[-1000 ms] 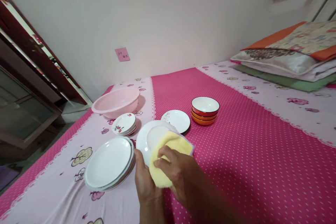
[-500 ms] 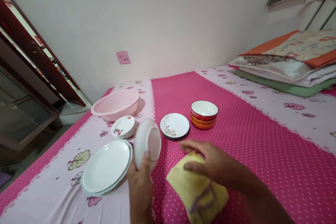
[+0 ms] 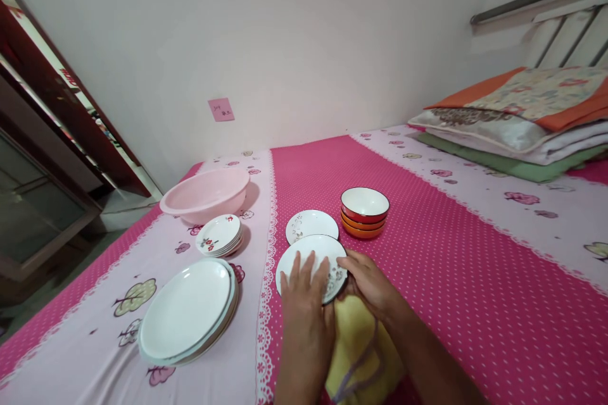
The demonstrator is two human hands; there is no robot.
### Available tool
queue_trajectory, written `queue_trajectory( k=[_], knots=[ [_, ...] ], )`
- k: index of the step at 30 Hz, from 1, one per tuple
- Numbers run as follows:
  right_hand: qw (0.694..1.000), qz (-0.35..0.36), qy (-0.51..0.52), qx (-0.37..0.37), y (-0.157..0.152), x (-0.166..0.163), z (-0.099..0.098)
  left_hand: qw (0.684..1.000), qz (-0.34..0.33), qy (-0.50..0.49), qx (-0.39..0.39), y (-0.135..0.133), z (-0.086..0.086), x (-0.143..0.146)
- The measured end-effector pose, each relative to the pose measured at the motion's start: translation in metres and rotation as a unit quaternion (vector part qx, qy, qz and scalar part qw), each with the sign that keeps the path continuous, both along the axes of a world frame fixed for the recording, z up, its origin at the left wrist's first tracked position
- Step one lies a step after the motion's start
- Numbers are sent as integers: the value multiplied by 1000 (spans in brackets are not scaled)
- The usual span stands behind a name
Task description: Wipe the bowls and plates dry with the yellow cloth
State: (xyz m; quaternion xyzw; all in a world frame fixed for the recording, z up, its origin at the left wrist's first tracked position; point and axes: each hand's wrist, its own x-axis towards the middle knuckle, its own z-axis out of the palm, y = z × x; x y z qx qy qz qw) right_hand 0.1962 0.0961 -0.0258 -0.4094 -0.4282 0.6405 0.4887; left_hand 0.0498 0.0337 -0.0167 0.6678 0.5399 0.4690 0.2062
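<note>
A white plate (image 3: pixel 304 253) with a dark rim and a grey flower pattern is held at a tilt in front of me. My right hand (image 3: pixel 368 281) grips its right edge, thumb on the top face and the other fingers mostly hidden beneath. Across the plate's face lies my left hand (image 3: pixel 306 304), fingers spread and flat. Below the plate, under my right wrist, is a yellow cloth (image 3: pixel 363 348) with a purple stripe. Just behind, partly covered by the held plate, another dark-rimmed flowered plate (image 3: pixel 313 223) rests on the bedspread.
Red and orange bowls (image 3: pixel 365 214) stand stacked to the right. Small flowered plates (image 3: pixel 219 234), large white plates (image 3: pixel 185 310) and a pink basin (image 3: pixel 206 193) occupy the left side. Folded bedding (image 3: pixel 517 120) lies far right on the pink bedspread (image 3: pixel 456 266). A wall (image 3: pixel 304 44) rises behind.
The plate in my left hand has turned from nearly upright to face-up and moved right. My right hand has come down from over the cloth and taken its edge; my left fingers now lie flat.
</note>
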Motion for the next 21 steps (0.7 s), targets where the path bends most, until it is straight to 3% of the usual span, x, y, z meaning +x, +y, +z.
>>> queue_trajectory(
  k=[6,13,21],
  knots=[
    [995,-62,76,-9,7,-7,-15,989,106,-105,16,5,-12,-19],
    [984,-102,144,-24,23,-10,-26,968,57,-206,-129,5,-25,-20],
    [984,-144,107,1,34,-19,-39,949,34,-272,-159,3,-21,-24]
  ],
)
